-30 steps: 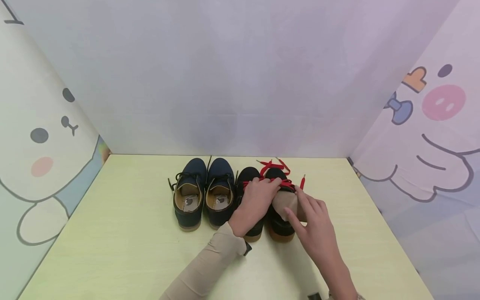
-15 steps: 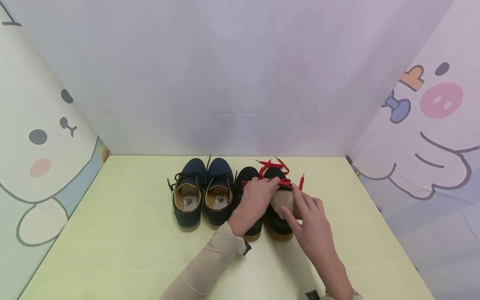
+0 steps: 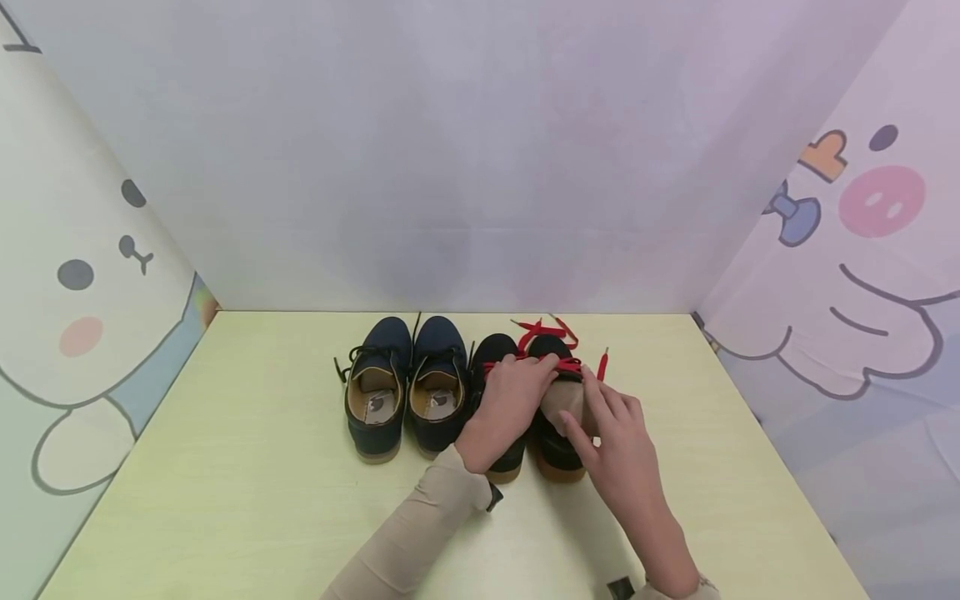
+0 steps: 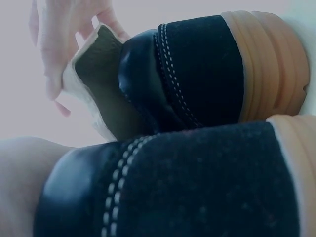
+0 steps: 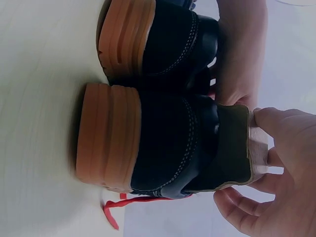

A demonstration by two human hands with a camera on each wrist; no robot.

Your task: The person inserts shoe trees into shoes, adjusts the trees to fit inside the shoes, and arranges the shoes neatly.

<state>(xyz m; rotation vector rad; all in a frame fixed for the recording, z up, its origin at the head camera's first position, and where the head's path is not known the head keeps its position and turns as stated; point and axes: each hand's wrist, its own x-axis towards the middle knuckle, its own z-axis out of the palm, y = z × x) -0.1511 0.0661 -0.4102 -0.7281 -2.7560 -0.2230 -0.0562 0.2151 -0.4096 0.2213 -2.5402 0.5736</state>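
A pair of black shoes with red laces stands at right of the table's middle. Across the left black shoe [image 3: 506, 468] reaches my left hand [image 3: 504, 404], fingers curled over the red laces [image 3: 572, 364] of the right black shoe [image 3: 558, 462]; its fingertips are partly hidden. From that shoe's opening rises a curved beige flap [image 3: 564, 400], possibly the tongue. My right hand [image 3: 622, 442] holds the flap between thumb and fingers. In the right wrist view, the flap [image 5: 237, 148] stands above the heel, with the right hand [image 5: 291, 163] at its upper edge.
Two dark blue shoes [image 3: 380, 383] with black laces stand close together on the left, toes toward the back. They sit on a pale yellow table [image 3: 262, 467]. Loose red lace ends [image 3: 603, 364] lie beyond the black shoes. Printed cloth walls [image 3: 465, 167] surround the table.
My right hand and the beige flap have shifted slightly left. The left hand keeps its place at the red laces, and the blue shoes stay put.
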